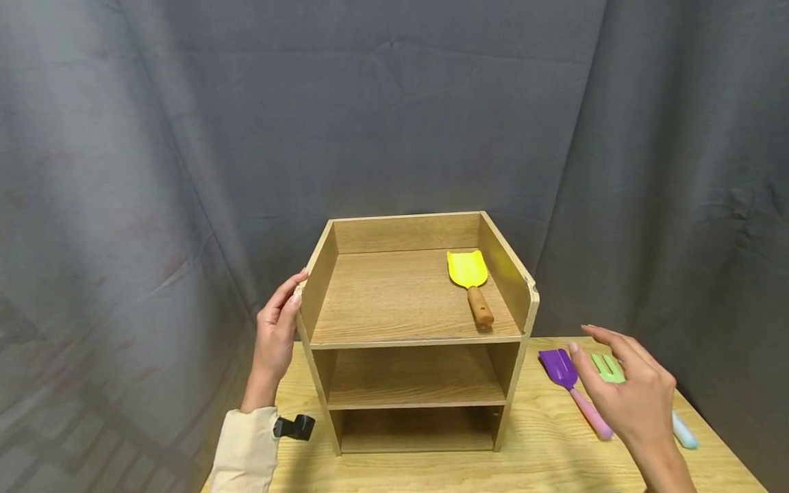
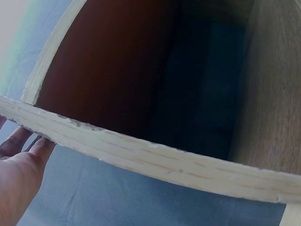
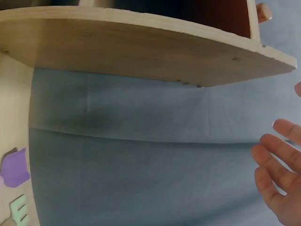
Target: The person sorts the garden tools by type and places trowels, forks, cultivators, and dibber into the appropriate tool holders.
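Note:
A small wooden shelf unit (image 1: 416, 402) stands in the middle of the head view. Against the upper outside of its left side panel rests my left hand (image 1: 277, 330), fingertips at the panel's edge; the left wrist view shows these fingers (image 2: 18, 141) along the outer face. On the top board, toward the right, lies a yellow hand shovel (image 1: 467, 269) with a brown handle. My right hand (image 1: 637, 383) hovers right of the unit, fingers spread and nothing held. Beneath and beside it lie a purple shovel (image 1: 559, 370) with a pink handle and a partly hidden green garden fork (image 1: 607, 368).
The light wooden table (image 1: 407, 474) carries the unit and the tools. A light blue handle (image 1: 684, 431) shows past my right wrist. Grey cloth (image 1: 394, 116) hangs behind and along both sides. A black wrist strap mount (image 1: 296, 427) sticks out from my left sleeve.

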A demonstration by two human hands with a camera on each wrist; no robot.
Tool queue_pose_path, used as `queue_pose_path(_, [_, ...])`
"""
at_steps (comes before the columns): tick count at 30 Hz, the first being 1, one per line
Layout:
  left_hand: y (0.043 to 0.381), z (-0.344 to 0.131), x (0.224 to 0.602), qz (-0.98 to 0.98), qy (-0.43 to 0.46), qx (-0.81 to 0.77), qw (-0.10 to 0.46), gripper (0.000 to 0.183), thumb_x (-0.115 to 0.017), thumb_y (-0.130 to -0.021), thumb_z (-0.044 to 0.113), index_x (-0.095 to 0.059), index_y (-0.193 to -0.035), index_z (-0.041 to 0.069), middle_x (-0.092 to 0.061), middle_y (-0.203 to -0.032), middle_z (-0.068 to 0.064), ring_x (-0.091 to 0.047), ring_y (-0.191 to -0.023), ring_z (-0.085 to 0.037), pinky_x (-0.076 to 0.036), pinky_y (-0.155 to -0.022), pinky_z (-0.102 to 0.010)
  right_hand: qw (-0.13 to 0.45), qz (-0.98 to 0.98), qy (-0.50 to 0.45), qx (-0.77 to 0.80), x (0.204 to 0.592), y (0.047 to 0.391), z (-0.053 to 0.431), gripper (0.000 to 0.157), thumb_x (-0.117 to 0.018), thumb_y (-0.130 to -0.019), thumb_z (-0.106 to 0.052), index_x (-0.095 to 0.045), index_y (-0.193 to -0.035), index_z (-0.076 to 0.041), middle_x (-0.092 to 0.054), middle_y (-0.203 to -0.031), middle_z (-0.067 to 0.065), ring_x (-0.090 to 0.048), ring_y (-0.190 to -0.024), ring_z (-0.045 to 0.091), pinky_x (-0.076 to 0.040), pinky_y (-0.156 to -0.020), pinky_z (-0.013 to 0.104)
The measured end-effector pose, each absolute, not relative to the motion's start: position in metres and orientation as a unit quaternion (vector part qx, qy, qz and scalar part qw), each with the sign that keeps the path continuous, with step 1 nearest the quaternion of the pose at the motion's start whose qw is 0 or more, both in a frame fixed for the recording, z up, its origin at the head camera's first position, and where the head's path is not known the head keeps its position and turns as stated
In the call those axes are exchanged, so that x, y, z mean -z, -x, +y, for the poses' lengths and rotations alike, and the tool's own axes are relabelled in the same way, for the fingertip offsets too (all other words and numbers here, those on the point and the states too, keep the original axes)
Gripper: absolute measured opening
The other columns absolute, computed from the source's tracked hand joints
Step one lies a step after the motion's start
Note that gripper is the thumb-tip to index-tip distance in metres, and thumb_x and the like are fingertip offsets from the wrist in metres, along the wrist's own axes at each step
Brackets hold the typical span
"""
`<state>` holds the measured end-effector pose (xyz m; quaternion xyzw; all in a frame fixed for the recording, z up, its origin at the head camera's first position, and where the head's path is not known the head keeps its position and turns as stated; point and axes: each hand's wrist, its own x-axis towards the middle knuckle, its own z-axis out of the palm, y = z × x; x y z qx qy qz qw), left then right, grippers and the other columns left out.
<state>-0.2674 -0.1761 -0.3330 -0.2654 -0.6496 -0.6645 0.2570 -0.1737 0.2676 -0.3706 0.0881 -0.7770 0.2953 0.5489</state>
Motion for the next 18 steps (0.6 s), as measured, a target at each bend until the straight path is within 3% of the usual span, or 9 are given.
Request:
queue_pose_path(5, [0.267, -0.176, 0.333, -0.648, 0.267, 0.665, 0.259, 0.036, -0.043, -0.103, 0.009, -0.050, -0.135, -0.007, -0.050, -0.138, -0.016, -0.052, -0.116, -0.022, -0.046, -0.090, -0.026, 0.525, -0.801, -0.081, -0.278, 0.378, 0.173, 0.274, 0.036, -0.078, -0.069, -0.013, -0.073, -0.103, -0.003, -0.069, -0.095, 0.014, -0.042, -0.104, -0.021, -0.031, -0.072, 0.009])
queue_pose_path(12, [0.268, -0.176, 0.334, -0.656, 0.262, 0.658, 0.262, 0.037, -0.043, -0.103, 0.010, -0.050, -0.135, -0.006, -0.049, -0.139, -0.017, -0.051, -0.119, -0.022, -0.045, -0.091, -0.026, 0.496, -0.823, -0.042, -0.272, 0.385, 0.171, 0.282, 0.036, -0.078, -0.070, -0.013, -0.073, -0.105, -0.006, -0.069, -0.102, 0.011, -0.042, -0.100, -0.019, -0.036, -0.068, 0.028])
queue_pose_path(18, [0.267, -0.176, 0.334, -0.655, 0.262, 0.659, 0.260, 0.037, -0.043, -0.103, 0.011, -0.050, -0.136, -0.006, -0.049, -0.140, -0.017, -0.051, -0.119, -0.022, -0.045, -0.092, -0.026, 0.488, -0.829, -0.016, -0.272, 0.394, 0.170, 0.287, 0.037, -0.078, -0.070, -0.014, -0.072, -0.105, -0.005, -0.070, -0.100, 0.013, -0.047, -0.096, -0.013, -0.035, -0.069, 0.026])
